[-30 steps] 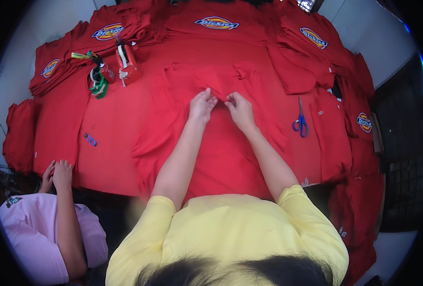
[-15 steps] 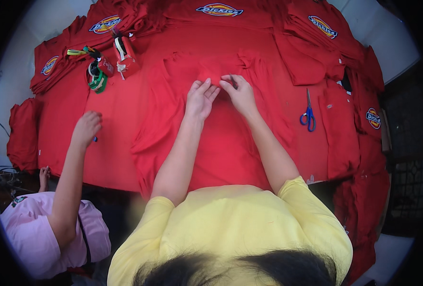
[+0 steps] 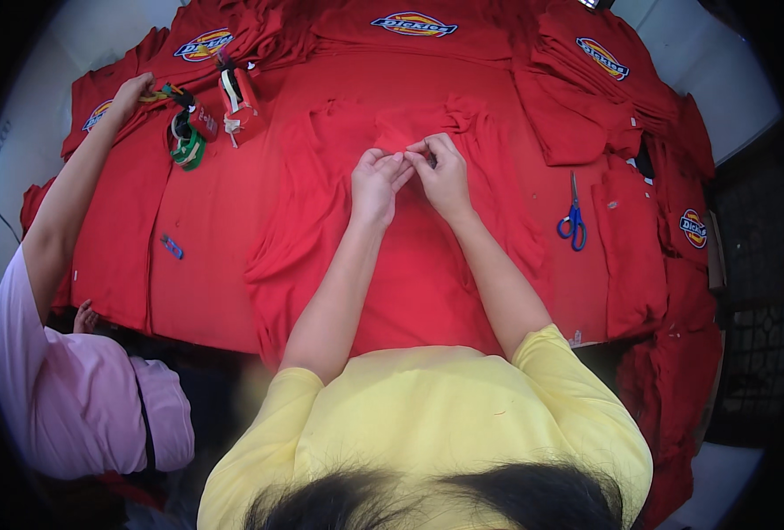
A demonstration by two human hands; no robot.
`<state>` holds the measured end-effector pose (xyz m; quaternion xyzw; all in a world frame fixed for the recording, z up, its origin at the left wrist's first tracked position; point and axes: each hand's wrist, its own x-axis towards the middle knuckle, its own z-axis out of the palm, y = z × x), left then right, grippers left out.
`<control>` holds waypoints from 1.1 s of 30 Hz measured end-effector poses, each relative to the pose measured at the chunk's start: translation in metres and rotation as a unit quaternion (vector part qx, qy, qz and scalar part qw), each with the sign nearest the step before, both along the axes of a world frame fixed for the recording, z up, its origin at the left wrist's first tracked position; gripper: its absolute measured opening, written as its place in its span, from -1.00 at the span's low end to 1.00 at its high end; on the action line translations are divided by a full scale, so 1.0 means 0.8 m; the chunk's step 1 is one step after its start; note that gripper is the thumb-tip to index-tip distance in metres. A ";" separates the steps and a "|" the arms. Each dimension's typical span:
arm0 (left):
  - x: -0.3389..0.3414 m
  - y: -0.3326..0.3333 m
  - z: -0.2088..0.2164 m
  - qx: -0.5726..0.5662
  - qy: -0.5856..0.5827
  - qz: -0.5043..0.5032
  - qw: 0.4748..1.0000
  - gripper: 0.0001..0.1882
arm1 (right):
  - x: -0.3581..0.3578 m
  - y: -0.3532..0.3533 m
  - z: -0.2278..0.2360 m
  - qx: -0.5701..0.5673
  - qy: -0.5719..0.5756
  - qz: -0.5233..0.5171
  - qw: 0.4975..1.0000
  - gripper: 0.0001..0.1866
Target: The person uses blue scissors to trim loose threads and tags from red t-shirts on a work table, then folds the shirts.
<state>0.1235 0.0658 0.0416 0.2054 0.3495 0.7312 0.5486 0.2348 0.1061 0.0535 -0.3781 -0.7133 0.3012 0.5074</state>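
Observation:
A red garment [image 3: 383,291] lies spread in front of me, its fabric loosely creased. Above its upper middle, the fingertips of my two hands meet. My left hand [image 3: 374,189] is turned partly palm up, thumb and fingers pinching at a bit of the red cloth. From the other side my right hand [image 3: 447,180] comes in, with thumb and forefinger pressed together at the same spot. Something small and dark shows under its fingers, too hidden to name. Blue-handled scissors [image 3: 572,223] lie apart, to the right of the garment.
Folded red garments with emblems [image 3: 414,25] line the table's far edge, with more stacked at right [image 3: 631,252]. A red tape dispenser [image 3: 240,110] and a green one [image 3: 187,152] stand at far left. Small blue snips [image 3: 172,246] lie near a co-worker's arm [image 3: 65,212].
My right fingers have closed in to meet my left fingertips. The co-worker's hand has moved away to the far left, beside the holder of tools, uncovering the blue snips.

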 end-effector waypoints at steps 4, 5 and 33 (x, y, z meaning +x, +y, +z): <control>-0.001 0.002 -0.006 0.009 0.047 0.013 0.999 -0.76 | 0.003 0.027 -0.016 -0.267 0.127 0.049 0.954 -0.85; -0.001 0.002 -0.005 0.008 0.055 0.018 0.998 -0.75 | 0.002 0.027 -0.013 -0.245 0.122 0.043 0.961 -0.84; -0.008 0.007 0.005 0.006 0.012 0.046 0.999 -0.56 | 0.013 0.025 0.002 -0.221 0.154 0.060 0.961 -0.75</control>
